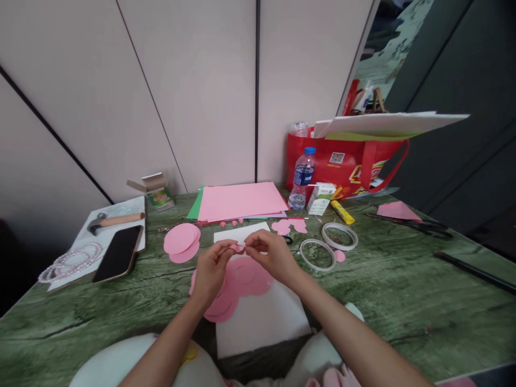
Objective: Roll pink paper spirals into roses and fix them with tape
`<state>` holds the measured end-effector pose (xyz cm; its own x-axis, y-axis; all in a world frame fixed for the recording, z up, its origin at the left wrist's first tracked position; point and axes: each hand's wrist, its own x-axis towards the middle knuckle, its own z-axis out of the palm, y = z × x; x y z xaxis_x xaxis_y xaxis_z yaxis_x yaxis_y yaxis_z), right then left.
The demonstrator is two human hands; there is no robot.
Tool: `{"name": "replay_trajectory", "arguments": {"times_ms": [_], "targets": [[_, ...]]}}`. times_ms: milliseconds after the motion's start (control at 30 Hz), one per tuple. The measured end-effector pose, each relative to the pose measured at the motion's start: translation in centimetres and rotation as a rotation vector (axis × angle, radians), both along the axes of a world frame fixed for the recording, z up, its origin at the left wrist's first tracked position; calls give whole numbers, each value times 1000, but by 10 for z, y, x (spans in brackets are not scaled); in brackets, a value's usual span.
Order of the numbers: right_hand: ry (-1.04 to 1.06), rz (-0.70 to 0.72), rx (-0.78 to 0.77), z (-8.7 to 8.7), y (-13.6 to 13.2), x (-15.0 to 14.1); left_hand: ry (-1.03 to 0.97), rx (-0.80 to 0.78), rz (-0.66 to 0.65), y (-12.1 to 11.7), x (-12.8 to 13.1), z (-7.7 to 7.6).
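Between my two hands is a small piece of pink paper [238,248], pinched from both sides. The fingertips of my left hand [213,266] are closed on its left end, and those of my right hand [274,253] close on its right end, partly covering it. Just below lie pink paper discs [250,278], some under my left hand, resting partly on a white sheet [262,317]. Another stack of pink circles [182,240] sits to the left. Pink scalloped cut-outs [288,226] lie beyond my right hand.
Two tape rolls [317,255], a glue stick [342,212] and scissors [427,228] lie to the right. Behind stand a water bottle [302,180] and a red bag [342,166]. Pink sheets [244,200] lie at the back. Left are a phone [119,253], hammer [116,220] and bead strings [72,262].
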<state>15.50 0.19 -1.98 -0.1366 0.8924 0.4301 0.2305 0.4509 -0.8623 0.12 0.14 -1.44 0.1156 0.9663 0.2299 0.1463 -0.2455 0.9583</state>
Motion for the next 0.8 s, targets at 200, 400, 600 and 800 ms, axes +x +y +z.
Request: {"name": "replay_trajectory", "arguments": {"times_ms": [200, 400, 600, 800], "targets": [[-60, -77, 69, 1, -4, -5, 68, 56, 54, -2, 1, 3], [-130, -134, 43, -2, -4, -6, 87, 74, 47, -4, 1, 4], [-208, -228, 64, -3, -6, -9, 117, 92, 54, -5, 2, 0], [-414, -284, 153, -4, -7, -15, 75, 84, 75, -5, 4, -2]]}}
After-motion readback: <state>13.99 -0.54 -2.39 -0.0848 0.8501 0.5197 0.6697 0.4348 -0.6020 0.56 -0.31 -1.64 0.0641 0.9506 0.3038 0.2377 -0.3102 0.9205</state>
